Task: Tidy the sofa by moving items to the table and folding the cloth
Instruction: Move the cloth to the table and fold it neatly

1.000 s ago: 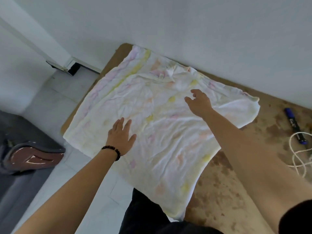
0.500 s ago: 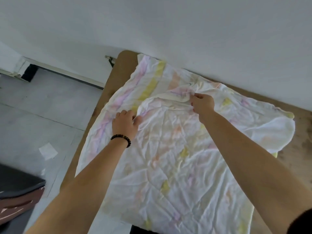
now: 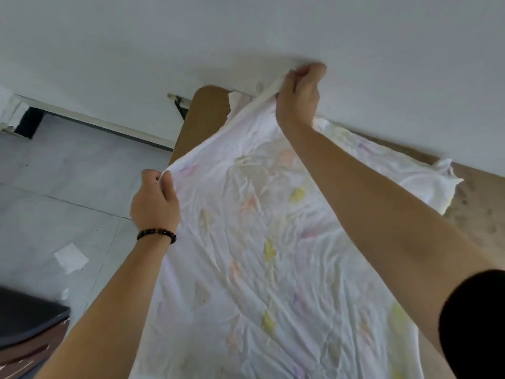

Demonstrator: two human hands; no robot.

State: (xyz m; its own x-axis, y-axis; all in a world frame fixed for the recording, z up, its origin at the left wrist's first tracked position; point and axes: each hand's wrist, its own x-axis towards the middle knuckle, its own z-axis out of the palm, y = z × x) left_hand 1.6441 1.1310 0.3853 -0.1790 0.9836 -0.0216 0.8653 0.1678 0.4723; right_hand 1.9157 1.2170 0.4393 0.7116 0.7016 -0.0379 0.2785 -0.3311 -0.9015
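A white cloth [image 3: 259, 242] with faint pink, orange and yellow marks covers much of the brown table [image 3: 207, 113]. My left hand [image 3: 154, 201], a dark bead bracelet on its wrist, pinches the cloth's left edge and holds it up off the table. My right hand [image 3: 299, 94] grips the far edge of the cloth, lifted high near the white wall. Between both hands the cloth's far part hangs raised and stretched; its right corner [image 3: 437, 181] still lies crumpled on the table.
The white wall [image 3: 355, 36] runs right behind the table. Grey tiled floor [image 3: 68, 181] lies to the left, with a white paper scrap [image 3: 71, 257] on it. A dark sofa edge [image 3: 27, 324] shows at the lower left. Stained brown tabletop [image 3: 481, 212] shows at right.
Both hands went from lying flat on the cloth to gripping its far edge, then lifted that edge up and apart. My view has swung left and closer to the wall.
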